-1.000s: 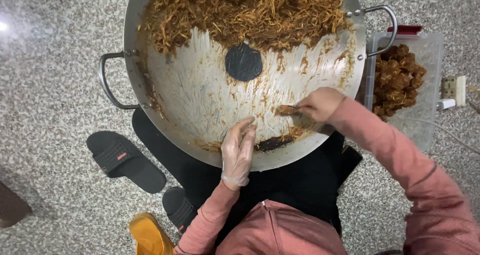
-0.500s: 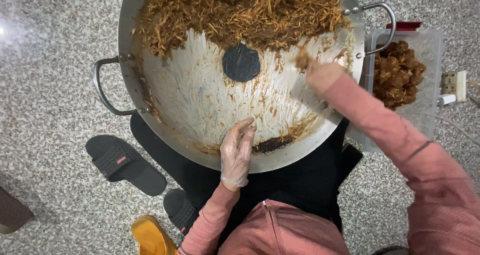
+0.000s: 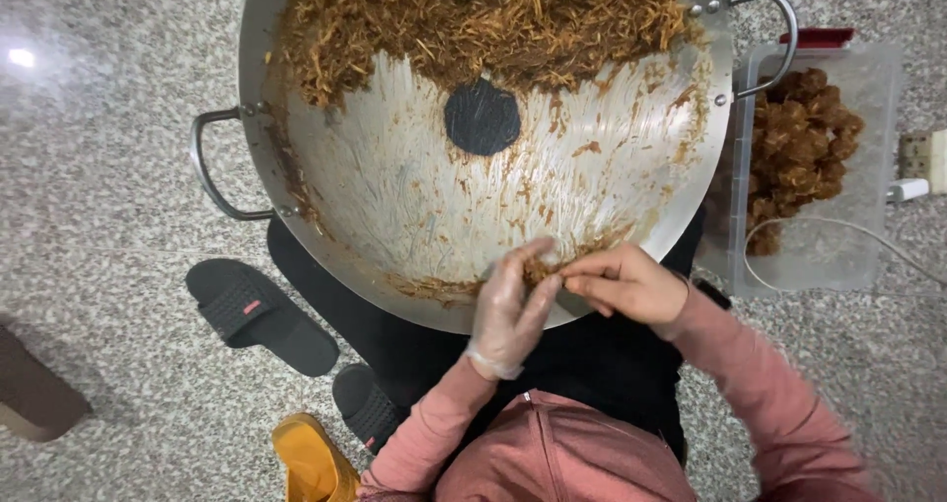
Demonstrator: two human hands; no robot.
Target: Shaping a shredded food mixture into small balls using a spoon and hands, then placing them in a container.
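A large metal wok (image 3: 414,196) tilts toward me, with a heap of brown shredded food (image 3: 473,19) piled at its far side and a dark round spot (image 3: 481,117) at its centre. My left hand (image 3: 508,310), in a thin clear glove, and my bare right hand (image 3: 626,283) meet at the wok's near rim. Between their fingertips sits a small clump of the shredded food (image 3: 545,265), pinched by both hands.
A clear plastic tub (image 3: 838,226) holding brown food balls (image 3: 799,147) stands right of the wok. A white cable (image 3: 888,246) and a plug (image 3: 922,162) lie at the far right. Black sandals (image 3: 261,315) and an orange object (image 3: 311,458) rest on the speckled floor.
My right hand came back from the far right side of the wok to the near rim and joined my left hand on a clump of food. The view moved closer.
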